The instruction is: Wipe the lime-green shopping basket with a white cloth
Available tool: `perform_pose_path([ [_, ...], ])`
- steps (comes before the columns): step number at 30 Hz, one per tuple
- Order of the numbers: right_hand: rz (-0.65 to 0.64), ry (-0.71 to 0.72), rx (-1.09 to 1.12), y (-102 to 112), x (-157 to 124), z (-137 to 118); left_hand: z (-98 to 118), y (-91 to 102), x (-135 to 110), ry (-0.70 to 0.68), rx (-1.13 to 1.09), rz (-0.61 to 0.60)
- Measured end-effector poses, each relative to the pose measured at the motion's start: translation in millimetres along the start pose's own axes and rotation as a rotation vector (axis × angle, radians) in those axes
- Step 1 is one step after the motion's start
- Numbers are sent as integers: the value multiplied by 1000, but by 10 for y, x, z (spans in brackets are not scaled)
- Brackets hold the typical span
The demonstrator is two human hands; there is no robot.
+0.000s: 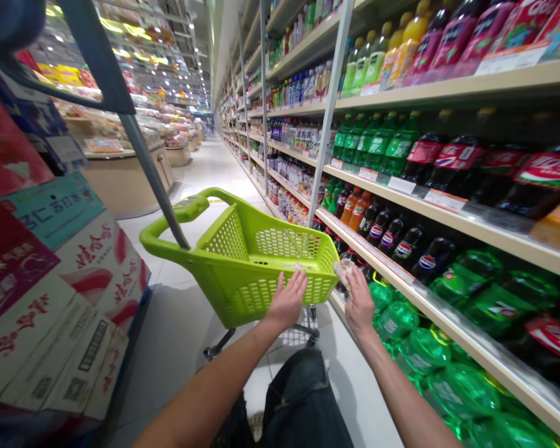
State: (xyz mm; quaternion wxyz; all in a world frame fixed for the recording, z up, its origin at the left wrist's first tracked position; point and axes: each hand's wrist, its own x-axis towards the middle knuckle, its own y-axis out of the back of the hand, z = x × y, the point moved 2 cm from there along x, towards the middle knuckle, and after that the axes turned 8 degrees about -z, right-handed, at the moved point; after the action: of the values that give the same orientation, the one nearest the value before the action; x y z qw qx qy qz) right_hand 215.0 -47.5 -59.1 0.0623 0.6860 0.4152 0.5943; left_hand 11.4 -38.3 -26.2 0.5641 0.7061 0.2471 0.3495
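A lime-green plastic shopping cart (214,274) with perforated sides stands in the aisle before me. My left hand (288,301) is at the cart's near side, fingers stretched out by the rim; whether it touches cannot be made out. A small pale scrap (299,266) shows just beyond its fingertips. My right hand (359,306) is closed on a crumpled whitish cloth (343,269) at the cart's right front corner. From the cart's handle end a grey metal pole (142,152) rises toward the upper left.
Shelves (448,205) of soft drinks line the right, with large green bottles (424,351) at the bottom. Stacked drink cartons (84,274) stand close on the left. Farther off are display counters (126,180) and a tiled aisle floor (219,155). My knee (303,398) is below the hands.
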Motion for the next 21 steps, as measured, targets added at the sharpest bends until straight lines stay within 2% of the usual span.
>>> perform_pose_path([
  [3,-113,-14,-5,-200,-68,28,42,-10,0,-2,3,4],
  [5,-255,-23,30,-371,-292,50,38,-31,-43,-8,17,4],
  [7,-347,-24,69,-444,-493,41,-16,-50,-100,0,36,-1],
  [8,-343,-27,79,-426,-537,18,-58,-54,-126,10,43,-4],
  [10,-245,-51,79,-309,-470,-62,-151,-46,-158,34,44,-6],
  [13,-65,-34,75,-140,-119,-254,-255,-10,-164,71,27,8],
  [15,-31,29,75,-168,62,-373,-289,7,-171,92,30,22],
  [17,-106,89,71,-318,57,-439,-309,4,-207,97,50,29],
  [20,-323,123,79,-580,-230,-443,-355,-31,-311,98,82,23],
  [21,-357,118,86,-621,-327,-437,-378,-42,-349,103,87,24],
])
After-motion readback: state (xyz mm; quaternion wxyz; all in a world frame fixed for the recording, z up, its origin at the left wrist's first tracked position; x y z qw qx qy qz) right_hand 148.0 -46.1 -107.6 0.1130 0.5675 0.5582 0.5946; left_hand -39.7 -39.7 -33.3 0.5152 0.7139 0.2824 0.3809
